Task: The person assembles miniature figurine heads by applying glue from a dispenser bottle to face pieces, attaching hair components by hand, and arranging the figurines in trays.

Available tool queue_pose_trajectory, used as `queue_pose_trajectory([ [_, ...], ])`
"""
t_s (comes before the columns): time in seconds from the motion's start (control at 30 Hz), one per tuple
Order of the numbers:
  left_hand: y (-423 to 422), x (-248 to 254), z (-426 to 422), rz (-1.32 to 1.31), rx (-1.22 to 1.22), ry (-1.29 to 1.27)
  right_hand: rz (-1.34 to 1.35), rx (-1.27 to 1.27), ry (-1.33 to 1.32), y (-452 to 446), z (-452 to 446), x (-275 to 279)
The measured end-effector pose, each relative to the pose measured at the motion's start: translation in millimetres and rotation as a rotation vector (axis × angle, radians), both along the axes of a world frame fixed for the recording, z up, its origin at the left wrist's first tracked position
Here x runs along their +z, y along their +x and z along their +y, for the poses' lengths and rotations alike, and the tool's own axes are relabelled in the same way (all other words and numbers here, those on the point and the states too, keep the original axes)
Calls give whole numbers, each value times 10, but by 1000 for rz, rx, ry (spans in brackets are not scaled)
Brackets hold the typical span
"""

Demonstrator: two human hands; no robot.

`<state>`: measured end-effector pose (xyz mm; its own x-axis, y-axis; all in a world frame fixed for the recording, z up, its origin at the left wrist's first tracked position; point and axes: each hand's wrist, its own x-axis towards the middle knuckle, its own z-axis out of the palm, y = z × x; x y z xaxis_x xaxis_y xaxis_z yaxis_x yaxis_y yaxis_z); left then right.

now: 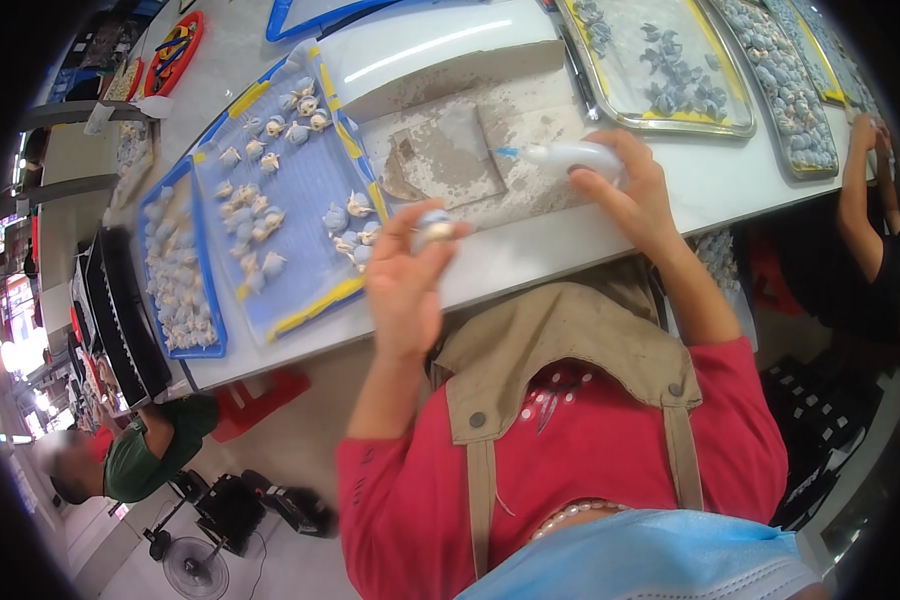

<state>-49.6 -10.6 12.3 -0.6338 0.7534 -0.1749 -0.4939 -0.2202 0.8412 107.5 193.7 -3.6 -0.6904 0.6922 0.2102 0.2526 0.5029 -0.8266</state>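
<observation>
Between the fingertips of my left hand [410, 275] is a small grey-and-cream figurine piece [433, 226], slightly blurred. My right hand [632, 190] grips a white squeeze bottle [582, 157], tilted on its side with its thin blue tip pointing left. That tip hangs over a stained cardboard sheet [540, 185], on which lies a smeared square piece [445, 150]. Left of my left hand, a blue-lined tray [305, 190] with yellow tape on its edges carries several similar grey-and-cream pieces [260, 215].
A blue tray [220, 325] full of pieces stands at the far left. Metal trays [660, 122] of grey parts line the right back. A red basket [175, 52] with tools sits at the back left. One co-worker's arm [855, 190] is at right; another person [150, 450] sits at lower left.
</observation>
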Motion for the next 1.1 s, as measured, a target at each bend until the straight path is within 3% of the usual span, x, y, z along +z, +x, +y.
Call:
queue_pose_trajectory([
  [0.13,372,-84,136,-85,-106,-122,164,11,-239,228,-111,58],
  [0.33,473,-93,143,89,-130,-198,125,152,213,413,-122,324],
  [0.73,449,-41,25,141,-155,-233,113,226,383,264,-295,464],
  [1.1,447,-27,31,140,-146,-210,78,176,373,240,-315,494],
])
